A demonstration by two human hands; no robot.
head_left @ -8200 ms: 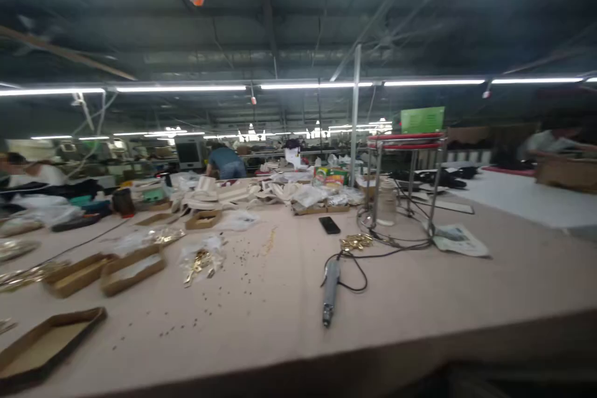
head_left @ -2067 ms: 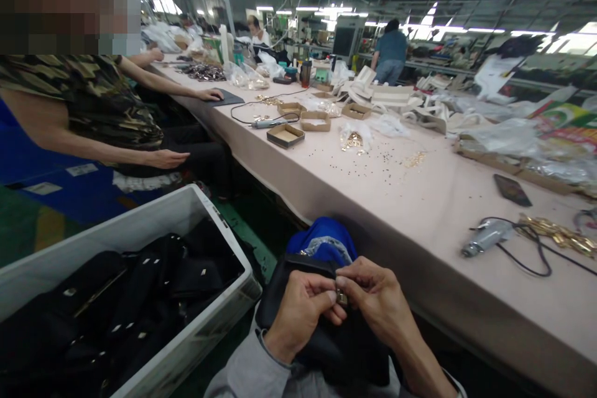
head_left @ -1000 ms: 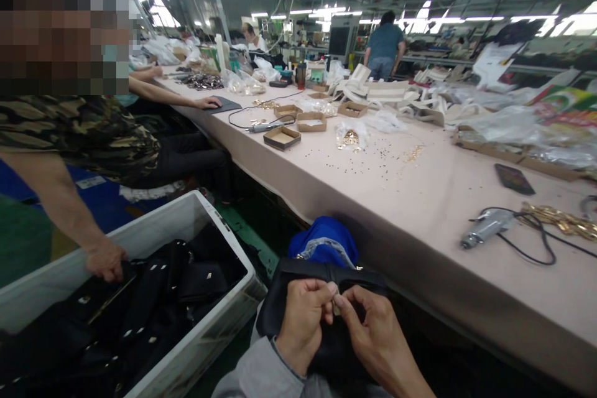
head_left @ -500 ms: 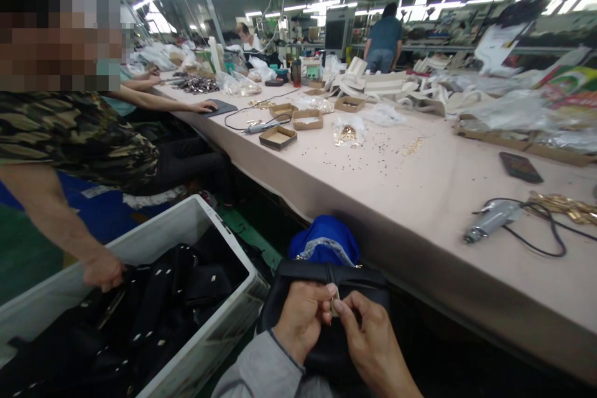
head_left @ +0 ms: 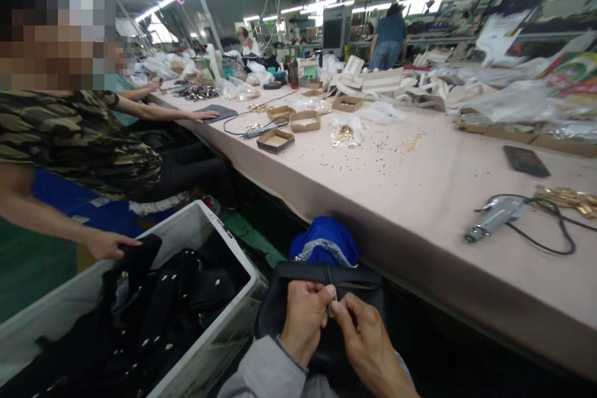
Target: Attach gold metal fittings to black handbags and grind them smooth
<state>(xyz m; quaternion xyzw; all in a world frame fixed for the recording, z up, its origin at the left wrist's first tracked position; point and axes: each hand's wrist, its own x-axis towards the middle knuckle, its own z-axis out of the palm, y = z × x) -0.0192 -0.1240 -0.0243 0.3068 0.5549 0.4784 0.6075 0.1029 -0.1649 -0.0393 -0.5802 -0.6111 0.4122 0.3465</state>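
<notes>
A black leather-like bag (head_left: pixel 273 301) rests on my lap, below the table's edge. Over it, my left hand (head_left: pixel 304 316) pinches a small gold-coloured metal piece (head_left: pixel 331 310) between thumb and fingers. Closed on the same piece from the other side is my right hand (head_left: pixel 368 333), its thumb and index finger close to my left thumb. My fingers cover most of the piece, so its exact kind is hidden. Just beyond the black bag lies a bundle of blue fabric (head_left: pixel 324 239) with a clear plastic edge.
To the left, a co-worker's hand (head_left: pixel 109 244) holds a black item over a white bin (head_left: pixel 224 329) of black bags. The table (head_left: pixel 420 199) carries an electric screwdriver (head_left: pixel 494 219), a phone (head_left: pixel 526 160), cardboard boxes (head_left: pixel 276 140), gold hardware (head_left: pixel 566 199) and scattered small parts.
The co-worker's hand has risen from the bin, lifting a black item. My hands stay pinched on the metal piece, with only slight finger movement.
</notes>
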